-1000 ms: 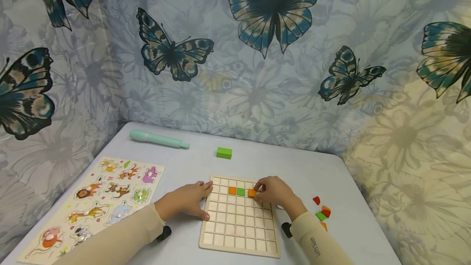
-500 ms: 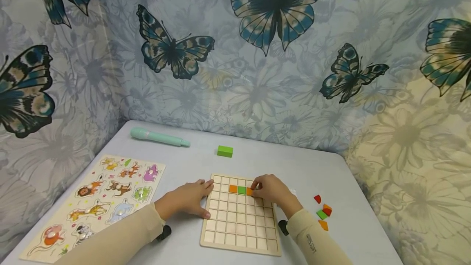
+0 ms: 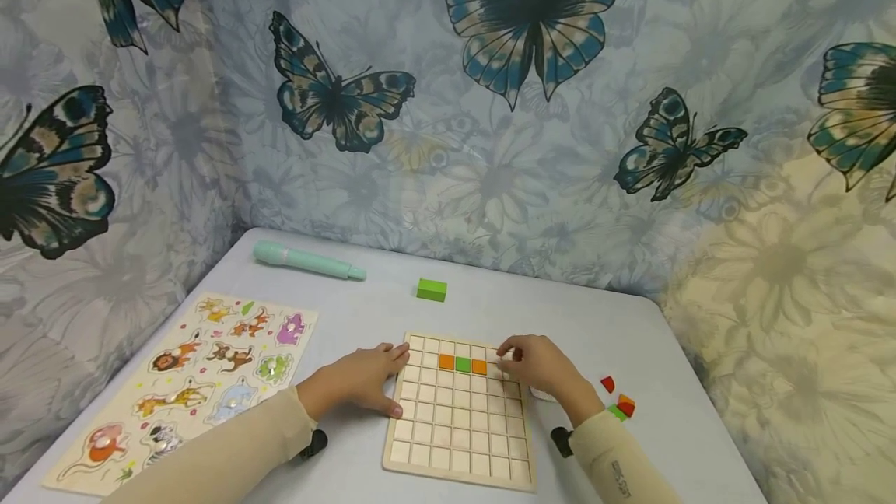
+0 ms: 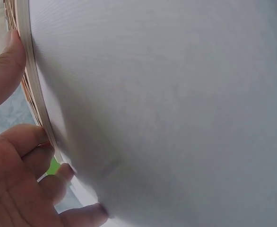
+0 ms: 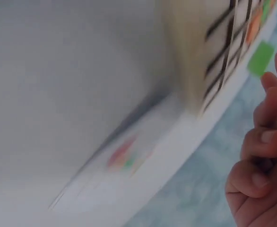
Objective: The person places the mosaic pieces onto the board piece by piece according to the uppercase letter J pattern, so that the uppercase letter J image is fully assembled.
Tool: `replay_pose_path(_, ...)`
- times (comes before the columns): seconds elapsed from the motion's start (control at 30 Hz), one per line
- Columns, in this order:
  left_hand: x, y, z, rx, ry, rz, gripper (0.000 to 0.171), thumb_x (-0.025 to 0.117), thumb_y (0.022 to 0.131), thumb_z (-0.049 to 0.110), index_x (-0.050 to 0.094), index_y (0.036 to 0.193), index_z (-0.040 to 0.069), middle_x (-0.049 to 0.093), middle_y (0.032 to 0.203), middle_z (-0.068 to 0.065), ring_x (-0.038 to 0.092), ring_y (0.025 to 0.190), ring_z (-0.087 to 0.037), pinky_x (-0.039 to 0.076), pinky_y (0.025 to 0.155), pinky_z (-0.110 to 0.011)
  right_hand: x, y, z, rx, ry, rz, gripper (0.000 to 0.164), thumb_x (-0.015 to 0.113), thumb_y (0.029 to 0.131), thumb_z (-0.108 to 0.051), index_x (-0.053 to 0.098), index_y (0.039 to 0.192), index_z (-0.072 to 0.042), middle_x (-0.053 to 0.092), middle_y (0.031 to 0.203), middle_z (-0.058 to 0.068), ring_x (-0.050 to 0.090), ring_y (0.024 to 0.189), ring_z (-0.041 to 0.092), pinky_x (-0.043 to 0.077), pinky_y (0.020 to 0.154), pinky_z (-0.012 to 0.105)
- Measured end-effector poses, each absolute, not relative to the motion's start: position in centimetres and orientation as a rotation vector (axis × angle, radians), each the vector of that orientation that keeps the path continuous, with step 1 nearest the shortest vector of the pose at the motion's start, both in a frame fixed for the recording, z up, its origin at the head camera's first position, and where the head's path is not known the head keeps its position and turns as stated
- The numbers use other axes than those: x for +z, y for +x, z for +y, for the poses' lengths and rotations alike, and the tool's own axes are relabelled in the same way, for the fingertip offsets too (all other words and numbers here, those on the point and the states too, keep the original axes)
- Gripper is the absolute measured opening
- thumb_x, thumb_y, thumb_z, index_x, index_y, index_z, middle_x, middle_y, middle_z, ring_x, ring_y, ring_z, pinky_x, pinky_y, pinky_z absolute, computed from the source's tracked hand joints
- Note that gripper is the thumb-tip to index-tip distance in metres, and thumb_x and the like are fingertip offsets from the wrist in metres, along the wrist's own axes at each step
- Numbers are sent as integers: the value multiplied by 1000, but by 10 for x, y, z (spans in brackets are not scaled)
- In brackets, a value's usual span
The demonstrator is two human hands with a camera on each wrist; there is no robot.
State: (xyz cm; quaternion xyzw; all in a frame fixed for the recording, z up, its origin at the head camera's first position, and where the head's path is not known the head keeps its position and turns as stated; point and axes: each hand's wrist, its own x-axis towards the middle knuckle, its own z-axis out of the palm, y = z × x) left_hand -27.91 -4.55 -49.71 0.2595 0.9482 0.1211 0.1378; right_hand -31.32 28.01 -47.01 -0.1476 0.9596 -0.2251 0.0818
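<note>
A pale wooden grid board lies on the table. Near its top, an orange tile, a green tile and a second orange tile sit side by side in one row. My left hand rests along the board's left edge, fingers and thumb spread; the left wrist view shows its fingertips against the board's side. Over the board's upper right is my right hand, just right of the second orange tile. In the right wrist view its loosely curled fingers hold nothing visible.
Right of the board lie loose red pieces, an orange one and a partly hidden green one. Behind the board are a green block and a mint-coloured pen-shaped object. An animal puzzle board lies left.
My right fingers, which were on the second orange tile, have let go and moved right. That tile now lies flat beside the green one. The left hand stays at the board's edge.
</note>
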Motion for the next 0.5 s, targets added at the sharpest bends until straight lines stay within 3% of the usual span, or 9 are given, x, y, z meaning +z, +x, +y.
replay_pose_path(0.3,-497,-277,-44,345,755,2741,98,77,75,58,40,150,6,30,158,-5,29,142,-32,32,107,-56,-465,-276,407,-618,-123,2842,23,78,82,-18,71,103,-10,56,80,1,49,70,18,43,60,34)
replay_pose_path(0.5,-498,-276,-45,354,766,2745,98,77,76,57,39,150,6,30,158,-5,29,142,-32,32,108,-55,-471,-260,454,-620,-65,2813,29,80,79,-13,73,107,-9,55,78,2,48,72,19,40,61,34)
